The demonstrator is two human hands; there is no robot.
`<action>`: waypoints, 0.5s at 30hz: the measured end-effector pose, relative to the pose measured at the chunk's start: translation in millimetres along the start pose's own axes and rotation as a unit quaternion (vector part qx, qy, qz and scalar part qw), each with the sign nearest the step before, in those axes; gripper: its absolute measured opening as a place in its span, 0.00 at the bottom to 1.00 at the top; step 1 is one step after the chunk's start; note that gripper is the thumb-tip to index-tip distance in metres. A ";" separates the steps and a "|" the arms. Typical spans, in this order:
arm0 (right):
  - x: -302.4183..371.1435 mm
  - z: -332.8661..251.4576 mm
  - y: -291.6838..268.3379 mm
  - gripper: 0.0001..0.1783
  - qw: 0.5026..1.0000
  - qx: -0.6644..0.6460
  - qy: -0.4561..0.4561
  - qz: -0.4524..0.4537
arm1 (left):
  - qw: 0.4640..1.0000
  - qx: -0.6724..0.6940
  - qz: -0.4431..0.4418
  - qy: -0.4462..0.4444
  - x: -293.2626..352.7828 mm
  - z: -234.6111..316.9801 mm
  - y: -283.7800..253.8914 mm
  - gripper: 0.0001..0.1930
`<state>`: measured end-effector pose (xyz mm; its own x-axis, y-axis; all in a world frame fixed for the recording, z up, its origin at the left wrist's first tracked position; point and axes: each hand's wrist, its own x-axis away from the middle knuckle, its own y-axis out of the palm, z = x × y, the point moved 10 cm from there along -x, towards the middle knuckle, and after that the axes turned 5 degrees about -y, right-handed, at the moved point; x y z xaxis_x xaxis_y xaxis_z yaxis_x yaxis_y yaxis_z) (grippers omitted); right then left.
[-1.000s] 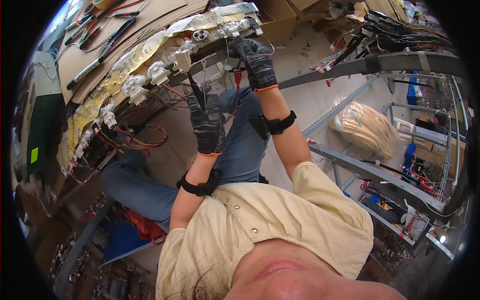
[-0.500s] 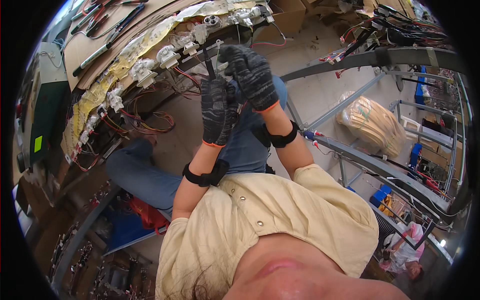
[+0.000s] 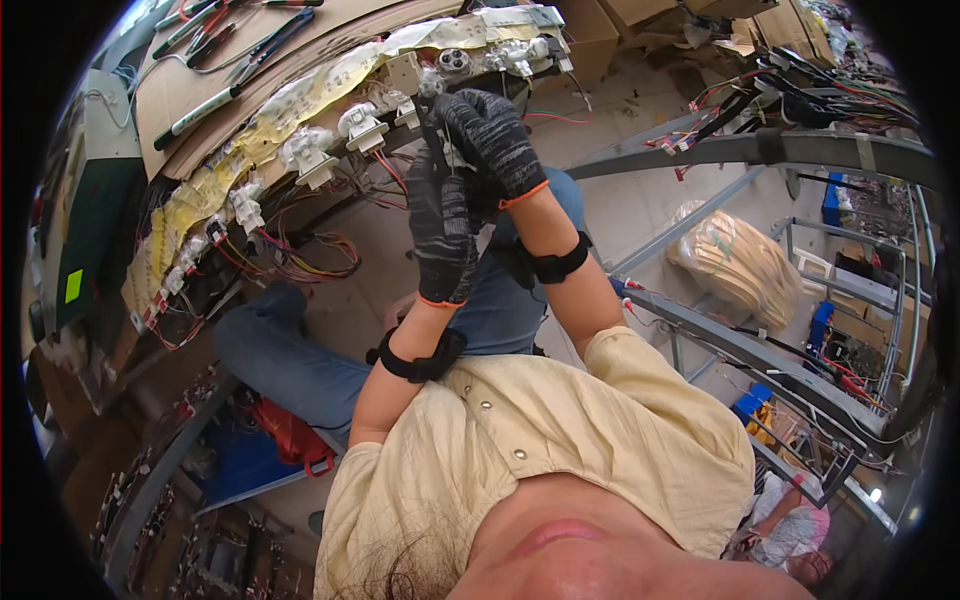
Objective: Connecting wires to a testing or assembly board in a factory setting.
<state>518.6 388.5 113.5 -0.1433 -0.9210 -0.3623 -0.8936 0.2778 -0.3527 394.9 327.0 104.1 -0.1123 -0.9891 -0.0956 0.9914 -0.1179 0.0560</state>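
Both my hands wear dark grey knit gloves with orange cuffs and meet close together below the edge of a curved wiring board (image 3: pixel 265 112). My left hand (image 3: pixel 441 235) is closed around the lower part of a black strip (image 3: pixel 431 128), which rises toward the connectors on the board. Just above and to the right, my right hand (image 3: pixel 497 145) has its fingers curled in a pinch beside the strip; what lies between those fingertips is hidden. White plastic connectors (image 3: pixel 361 127) and a round dark multi-hole connector (image 3: pixel 455 62) line the board's edge near my hands.
Pliers and a marker (image 3: pixel 198 118) lie on the cardboard-covered board. Loose coloured wires (image 3: pixel 305 262) hang under it. A grey metal frame (image 3: pixel 740 335) runs along my right, with a plastic-wrapped tan bundle (image 3: pixel 738 262) behind it. Another person (image 3: pixel 790 525) is at lower right.
My hands have drawn closer together, the right one shifting down and left relative to the connectors. The board appears slightly further right in view. Both hands stay closed.
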 end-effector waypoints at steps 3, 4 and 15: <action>17.7 -58.6 -30.4 0.08 0.972 0.146 -0.114 0.145 | 0.999 -0.011 -0.029 -0.024 -1.6 -15.5 -0.9 0.19; 18.6 -54.3 -29.8 0.09 0.989 0.086 -0.049 0.109 | 0.999 -0.010 -0.023 -0.023 -5.4 -13.4 -6.4 0.19; -18.8 -35.4 -40.1 0.15 0.969 0.206 -0.081 0.111 | 0.957 0.086 -0.200 -0.194 -18.6 -41.5 23.8 0.19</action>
<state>542.1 385.0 165.0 -0.2150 -0.7801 -0.5875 -0.5975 0.5809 -0.5527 423.4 346.2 66.0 -0.5290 -0.8168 0.2302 0.8425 -0.4728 0.2583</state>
